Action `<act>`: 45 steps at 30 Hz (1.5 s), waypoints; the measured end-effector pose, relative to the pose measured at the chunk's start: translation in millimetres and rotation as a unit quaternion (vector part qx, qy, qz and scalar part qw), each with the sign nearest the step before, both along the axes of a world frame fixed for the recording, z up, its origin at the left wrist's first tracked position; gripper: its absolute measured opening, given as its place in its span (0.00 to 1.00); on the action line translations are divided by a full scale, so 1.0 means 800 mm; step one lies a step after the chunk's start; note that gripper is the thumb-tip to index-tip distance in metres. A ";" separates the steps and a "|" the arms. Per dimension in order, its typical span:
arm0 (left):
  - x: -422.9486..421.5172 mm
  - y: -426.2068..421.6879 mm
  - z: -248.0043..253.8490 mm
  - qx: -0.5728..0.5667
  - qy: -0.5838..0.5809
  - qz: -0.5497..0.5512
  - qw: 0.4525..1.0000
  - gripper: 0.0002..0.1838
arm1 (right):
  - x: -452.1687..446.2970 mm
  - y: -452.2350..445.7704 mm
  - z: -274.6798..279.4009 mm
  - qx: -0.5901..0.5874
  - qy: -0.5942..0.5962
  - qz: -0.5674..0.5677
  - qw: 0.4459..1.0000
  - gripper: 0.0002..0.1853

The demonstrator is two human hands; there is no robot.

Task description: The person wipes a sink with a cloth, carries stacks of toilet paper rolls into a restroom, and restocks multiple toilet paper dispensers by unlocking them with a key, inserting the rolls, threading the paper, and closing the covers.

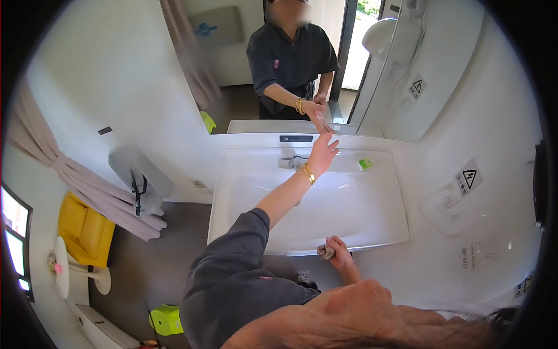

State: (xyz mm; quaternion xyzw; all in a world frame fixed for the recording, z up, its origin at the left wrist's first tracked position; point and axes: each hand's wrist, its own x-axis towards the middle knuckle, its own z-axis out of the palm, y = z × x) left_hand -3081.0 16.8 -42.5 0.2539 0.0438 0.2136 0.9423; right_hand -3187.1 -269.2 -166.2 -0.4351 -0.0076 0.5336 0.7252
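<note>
Blurred bare skin (pixel 360 299) and loose dark hair (pixel 500 320) closest to the lens, next to a dark grey shirt (pixel 232 256). Closed round a crumpled cloth (pixel 325 252) at the basin's front edge: the right hand (pixel 340 254). Small and bunched, mottled in greyish brown with paler patches, finer detail too small to tell. Stretched across the basin (pixel 372 232) to its back edge: the left hand (pixel 323 153), open, with fingers spread, nothing visible in its grasp; contact with the wall or mirror impossible to tell. Gold-coloured bracelets (pixel 308 173) round that wrist. Just beside it, at the back of the basin, a metal faucet (pixel 286 163), partly hidden; farther right, a green-and-white packet (pixel 364 165). Above the basin, a mirror (pixel 229 75) with the person's reflection. Well to its left, a tied pale curtain (pixel 61 164), a yellow armchair (pixel 87 230) and a lime-green stool (pixel 167 320).
</note>
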 end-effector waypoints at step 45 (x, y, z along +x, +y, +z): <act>-0.505 -0.146 -0.040 -0.010 -0.007 0.165 0.986 0.09 | 0.090 0.515 0.198 -0.058 -0.895 -0.086 0.433 0.08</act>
